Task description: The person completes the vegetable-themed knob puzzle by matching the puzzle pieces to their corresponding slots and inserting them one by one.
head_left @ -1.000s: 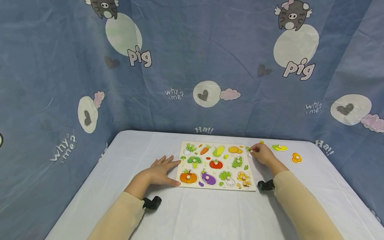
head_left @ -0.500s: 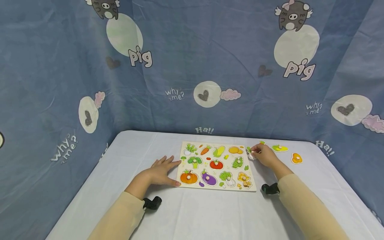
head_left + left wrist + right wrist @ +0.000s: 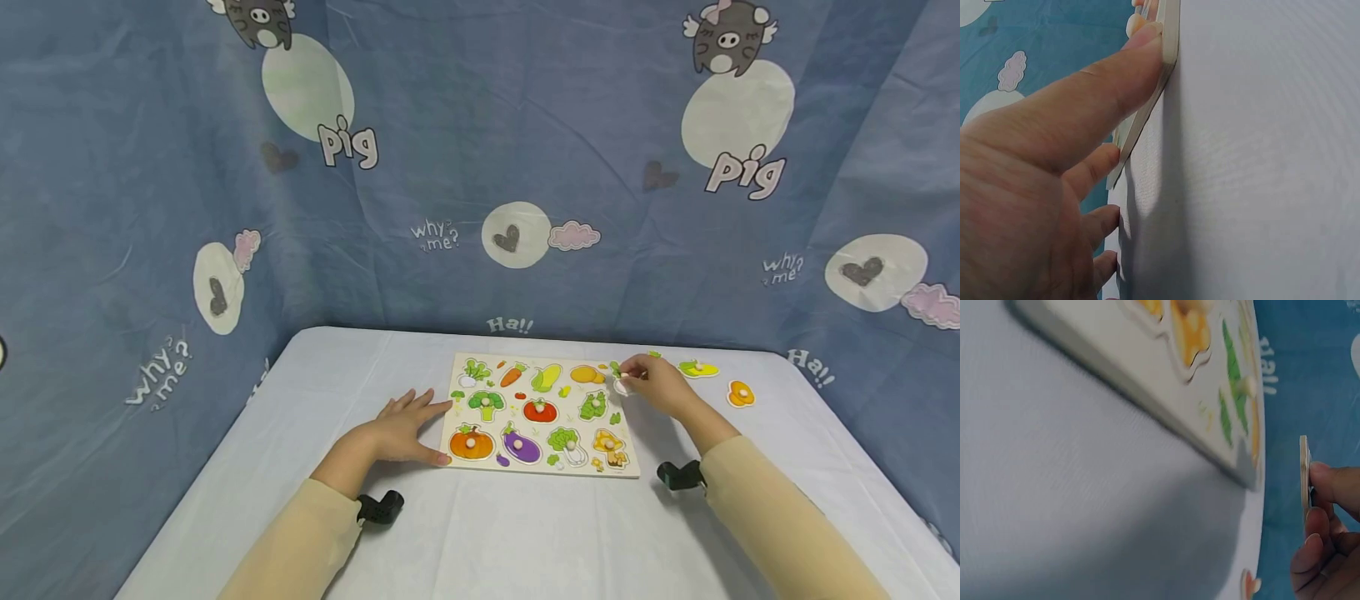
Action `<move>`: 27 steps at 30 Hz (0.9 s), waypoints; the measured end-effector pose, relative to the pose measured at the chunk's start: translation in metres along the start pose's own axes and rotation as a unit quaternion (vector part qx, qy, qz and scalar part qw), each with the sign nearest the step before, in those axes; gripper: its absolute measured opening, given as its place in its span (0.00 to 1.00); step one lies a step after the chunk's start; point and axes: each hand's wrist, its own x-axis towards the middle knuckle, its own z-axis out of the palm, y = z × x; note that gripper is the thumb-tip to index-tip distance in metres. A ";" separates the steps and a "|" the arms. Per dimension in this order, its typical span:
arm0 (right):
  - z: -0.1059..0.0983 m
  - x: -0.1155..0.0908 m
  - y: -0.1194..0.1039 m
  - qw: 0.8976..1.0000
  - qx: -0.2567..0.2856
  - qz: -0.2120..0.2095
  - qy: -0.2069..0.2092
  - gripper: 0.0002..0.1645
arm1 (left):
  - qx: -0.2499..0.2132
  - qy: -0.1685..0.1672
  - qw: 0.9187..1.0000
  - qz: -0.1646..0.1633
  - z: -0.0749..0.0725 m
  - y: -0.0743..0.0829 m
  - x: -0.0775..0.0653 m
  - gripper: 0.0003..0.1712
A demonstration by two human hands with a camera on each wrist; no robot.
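Note:
A wooden vegetable puzzle board (image 3: 570,421) lies on the white table. My left hand (image 3: 401,429) rests at its left edge with fingers spread; in the left wrist view, the thumb (image 3: 1110,81) lies on the board's corner. My right hand (image 3: 660,387) pinches a white radish puzzle piece (image 3: 622,385) with green leaves, at the board's upper right edge. The right wrist view shows this radish piece (image 3: 1304,478) edge-on, raised above the table. Knobbed pieces fill the lower two rows, including a tomato (image 3: 540,411), an eggplant (image 3: 522,447) and a pumpkin (image 3: 471,443).
Right of the board lie a corn piece (image 3: 699,369) and an orange-yellow piece (image 3: 741,394). Behind my right hand, a bit of green leaf from another piece (image 3: 655,354) shows. A blue patterned curtain (image 3: 450,283) hangs behind the table (image 3: 525,533).
My right hand has shifted slightly left with the radish piece, which now overlaps the board's upper right edge in the head view. The left hand stays put.

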 end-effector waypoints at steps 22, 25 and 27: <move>0.002 -0.006 -0.059 0.998 0.009 -0.057 -0.011 0.12 | 0.002 0.005 1.000 -0.004 0.002 -0.001 0.001 0.58; 0.002 -0.006 -0.067 0.997 0.010 -0.070 -0.018 0.11 | 0.001 0.005 1.000 -0.005 0.002 0.000 0.001 0.58; 0.003 -0.005 -0.072 0.997 0.012 -0.077 -0.023 0.11 | 0.001 0.004 1.000 -0.006 0.001 0.000 0.001 0.58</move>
